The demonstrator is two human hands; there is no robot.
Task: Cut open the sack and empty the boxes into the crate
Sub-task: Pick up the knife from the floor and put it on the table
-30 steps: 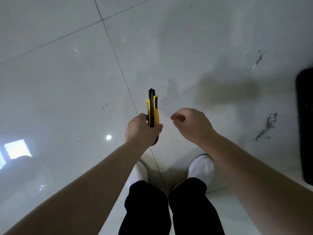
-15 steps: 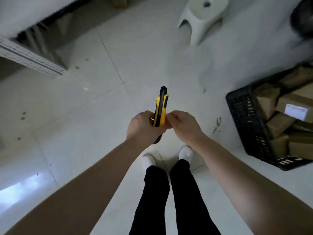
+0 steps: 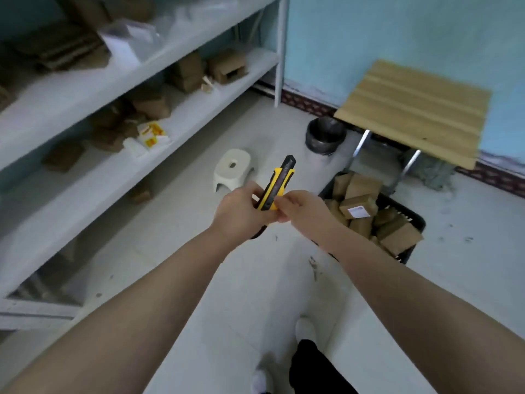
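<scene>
Knife [image 3: 279,182], yellow and black utility type, gripped in left hand [image 3: 241,214], fist closed round the lower handle, tip pointing up and away. Right hand [image 3: 301,207] pinches the yellow body near the slider with fingertips, rest of the fingers curled; looks like blade is being slid out or in, no bare blade visible at the black tip, cannot tell which. Crate [image 3: 416,223], black plastic, sits on floor to the right, near the hands, already holding a heap of brown cardboard boxes [image 3: 358,207], one with a white label. Sack not in view anywhere, so cannot tell if it is cut or emptied. Judgement: either boxes are already dumped and knife is being closed, or more sacks remain out of frame. Shelving [image 3: 176,115] at left holds more cardboard, white stool [image 3: 233,172] stands on floor beyond the hands.
</scene>
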